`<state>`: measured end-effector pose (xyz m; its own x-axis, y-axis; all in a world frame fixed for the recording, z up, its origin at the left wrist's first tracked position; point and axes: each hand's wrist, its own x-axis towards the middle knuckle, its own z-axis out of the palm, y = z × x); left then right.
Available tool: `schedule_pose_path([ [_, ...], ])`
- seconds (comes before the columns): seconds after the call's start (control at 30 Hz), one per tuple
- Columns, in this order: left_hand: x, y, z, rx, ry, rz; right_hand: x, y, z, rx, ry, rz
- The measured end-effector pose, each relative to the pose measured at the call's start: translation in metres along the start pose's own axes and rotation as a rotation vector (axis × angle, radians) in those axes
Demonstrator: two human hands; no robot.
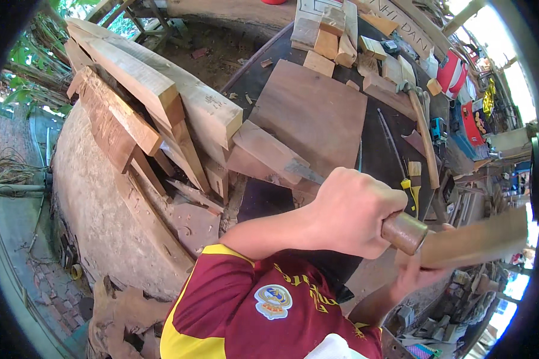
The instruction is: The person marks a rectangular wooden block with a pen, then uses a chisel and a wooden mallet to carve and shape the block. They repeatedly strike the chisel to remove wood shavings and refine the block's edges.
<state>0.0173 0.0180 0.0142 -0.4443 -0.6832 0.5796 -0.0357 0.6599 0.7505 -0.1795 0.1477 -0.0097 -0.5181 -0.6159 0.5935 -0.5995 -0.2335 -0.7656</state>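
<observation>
My left hand (356, 209) is closed in a fist around the handle of a chisel-like tool, whose metal-banded end (404, 233) sticks out to the right. The grey blade (305, 172) points up-left, over a tapered wooden block (260, 146); whether they touch, I cannot tell. My right hand (416, 272) grips a flat wooden piece (479, 236), blurred by motion, just right of the handle's end. Behind them a square brown board (311, 113) lies on the dark bench (380, 155).
Long timber beams (191, 102) are stacked at the left on a pale rounded surface (96, 221). Small wood blocks (326, 42), a long-handled tool (425, 137), a thin rod (389, 134) and a red-and-white item (452, 75) lie toward the back and right of the bench.
</observation>
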Motion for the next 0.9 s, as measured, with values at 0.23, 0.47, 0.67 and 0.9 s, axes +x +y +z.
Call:
schedule_pose_path([
  [0.23,0.005,0.001,-0.005,0.043,-0.026,-0.081,-0.018,-0.006,-0.004,-0.418,0.063,-0.170],
  [0.47,0.004,0.000,-0.002,0.048,-0.062,-0.089,-0.021,-0.008,-0.008,-0.234,0.161,-0.091],
  [0.67,-0.002,0.000,0.003,0.057,-0.076,-0.060,-0.047,0.005,-0.026,-0.855,-0.177,-0.441],
  [0.9,-0.004,-0.004,0.011,0.064,-0.057,-0.016,-0.035,-0.026,-0.019,-0.279,0.255,-0.109],
])
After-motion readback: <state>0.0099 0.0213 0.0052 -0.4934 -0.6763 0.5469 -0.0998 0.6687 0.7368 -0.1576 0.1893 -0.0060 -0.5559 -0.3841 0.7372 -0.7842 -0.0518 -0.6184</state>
